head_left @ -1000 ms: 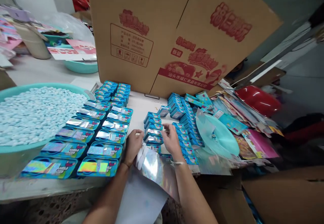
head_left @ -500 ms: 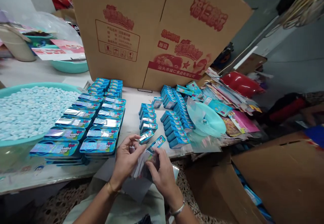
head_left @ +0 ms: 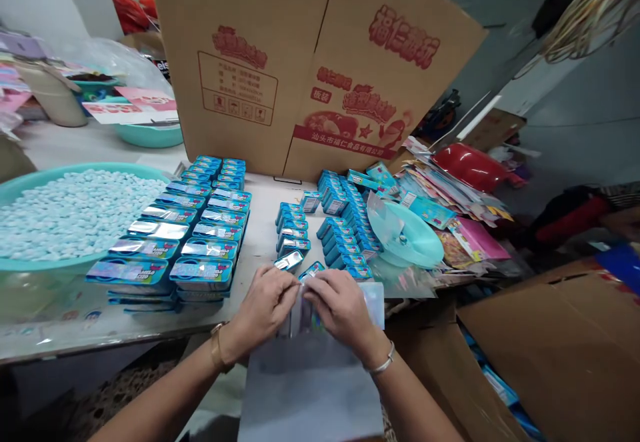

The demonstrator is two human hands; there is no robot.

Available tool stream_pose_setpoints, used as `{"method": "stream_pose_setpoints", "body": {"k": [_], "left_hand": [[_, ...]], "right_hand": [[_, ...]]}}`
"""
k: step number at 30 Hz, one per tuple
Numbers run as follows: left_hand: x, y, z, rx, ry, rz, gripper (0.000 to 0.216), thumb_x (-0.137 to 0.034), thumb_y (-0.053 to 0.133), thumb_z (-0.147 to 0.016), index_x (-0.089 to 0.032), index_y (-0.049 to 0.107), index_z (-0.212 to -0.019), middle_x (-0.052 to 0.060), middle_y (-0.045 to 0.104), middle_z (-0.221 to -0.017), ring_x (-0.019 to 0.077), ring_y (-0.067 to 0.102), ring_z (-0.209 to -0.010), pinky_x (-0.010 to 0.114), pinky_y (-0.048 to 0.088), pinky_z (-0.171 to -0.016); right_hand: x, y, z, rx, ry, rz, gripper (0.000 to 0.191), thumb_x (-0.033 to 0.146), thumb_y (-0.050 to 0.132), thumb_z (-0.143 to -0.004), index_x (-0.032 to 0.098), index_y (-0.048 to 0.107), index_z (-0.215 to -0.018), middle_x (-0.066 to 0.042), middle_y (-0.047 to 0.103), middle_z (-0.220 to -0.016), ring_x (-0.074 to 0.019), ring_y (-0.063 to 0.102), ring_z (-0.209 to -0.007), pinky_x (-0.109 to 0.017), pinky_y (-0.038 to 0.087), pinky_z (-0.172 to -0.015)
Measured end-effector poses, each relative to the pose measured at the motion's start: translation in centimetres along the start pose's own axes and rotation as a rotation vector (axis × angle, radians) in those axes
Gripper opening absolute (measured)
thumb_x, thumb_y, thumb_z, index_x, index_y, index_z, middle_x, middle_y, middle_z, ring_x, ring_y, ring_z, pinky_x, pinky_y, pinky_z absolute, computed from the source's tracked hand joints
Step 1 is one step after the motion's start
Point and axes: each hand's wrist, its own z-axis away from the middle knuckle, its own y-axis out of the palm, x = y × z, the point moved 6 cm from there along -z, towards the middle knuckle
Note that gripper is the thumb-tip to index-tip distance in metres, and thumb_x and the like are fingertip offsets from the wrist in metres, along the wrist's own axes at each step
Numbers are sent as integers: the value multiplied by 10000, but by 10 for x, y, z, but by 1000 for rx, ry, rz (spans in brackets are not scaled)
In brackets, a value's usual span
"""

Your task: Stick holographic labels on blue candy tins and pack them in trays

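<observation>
Sticker sheet point(head_left: 373, 302) apparently pinched between left hand point(head_left: 265, 309) and right hand point(head_left: 340, 309)

a shiny, rainbow-sheened sticker sheet point(head_left: 373, 303) lay at the table's near edge, its grey backing hanging toward the lap, pinched between both hands just beside two small blue tins point(head_left: 300, 267).

Both forearms come in from the bottom edge and converge at centre. Left hand point(head_left: 267, 305) is palm-down, fingers curled, thumb side facing right. Right hand point(head_left: 340, 305) is palm-down, fingers bent inward. Fingertips of the two meet. Gold band on left wrist, silver bangle on right.
</observation>
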Motion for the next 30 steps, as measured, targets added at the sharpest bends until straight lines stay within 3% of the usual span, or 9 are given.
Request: {"method": "stream_pose_setpoints", "body": {"k": [4, 15, 30], "left_hand": [[11, 8, 1, -53, -96, 108, 268, -266, 466, -985, -208, 585, -751, -3, 670, -808, 181, 590, -828, 349, 387, -836], [10, 10, -2, -132, -66, 32, 268, -247, 451, -982, -203, 595, -760, 1, 654, -767, 178, 570, -779, 370, 352, -856], [12, 15, -8, -198, -45, -39, 271, -237, 469, -961, -203, 564, -710, -16, 623, -701, 159, 553, -711, 406, 332, -956]], "right_hand": [[7, 4, 11, -80, -53, 112, 261, 174, 579, -953, 171, 610, -1212, -105, 706, -1040, -227, 622, -906, -371, 496, -758], [19, 4, 23, -136, -41, 208, 309, 65, 525, -913, 161, 636, -1186, -127, 693, -1173, -266, 596, -1158, -468, 505, -985], [22, 8, 29, -20, 7, 314, 333, 92, 438, -954, 157, 653, -1200, -150, 644, -1317, -304, 561, -1267, -496, 511, -984]]}}
